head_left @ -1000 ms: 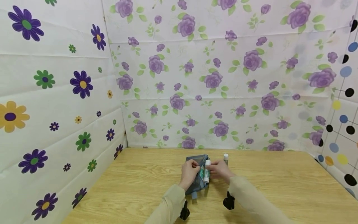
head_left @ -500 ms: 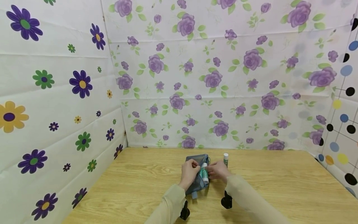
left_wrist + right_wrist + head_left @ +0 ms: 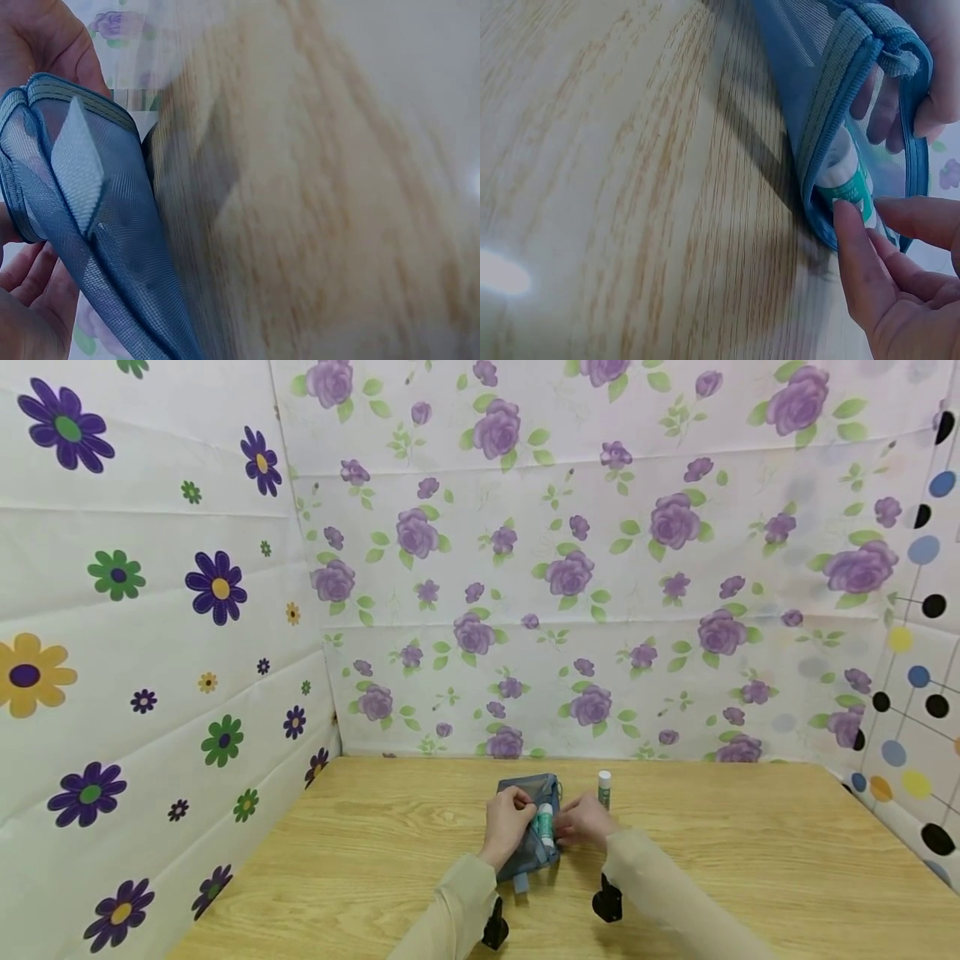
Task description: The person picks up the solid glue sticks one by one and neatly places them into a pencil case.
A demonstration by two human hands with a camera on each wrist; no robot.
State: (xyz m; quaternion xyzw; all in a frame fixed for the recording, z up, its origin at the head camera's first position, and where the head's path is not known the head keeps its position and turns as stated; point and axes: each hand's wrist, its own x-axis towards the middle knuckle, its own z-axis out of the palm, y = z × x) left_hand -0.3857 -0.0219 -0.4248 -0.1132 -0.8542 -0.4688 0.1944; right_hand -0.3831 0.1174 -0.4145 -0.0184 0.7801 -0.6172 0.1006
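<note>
A blue mesh zip pouch (image 3: pixel 531 858) lies on the wooden table, its zipped mouth spread toward the right. My left hand (image 3: pixel 507 825) pinches the upper side of that mouth. A glue stick (image 3: pixel 546 825) with a white cap and green label lies in the opening; more green shows beside it, under the left fingers. Right at the pouch's edge is my right hand (image 3: pixel 587 820), its extended fingertips against the glue stick. The right wrist view shows the glue stick (image 3: pixel 841 161) inside the zipper rim, with the fingers (image 3: pixel 859 255) reaching in from below.
Another glue stick (image 3: pixel 604 789) stands upright behind my right hand. A small fabric tab (image 3: pixel 521 883) sticks out of the pouch's near end. The wooden table (image 3: pixel 390 827) runs back to a flower-patterned cloth wall (image 3: pixel 450 693).
The glue stick has moved left and deeper into the pouch. My right hand has followed slightly, its fingers no longer wrapped at the stick's side. The left hand has kept its place.
</note>
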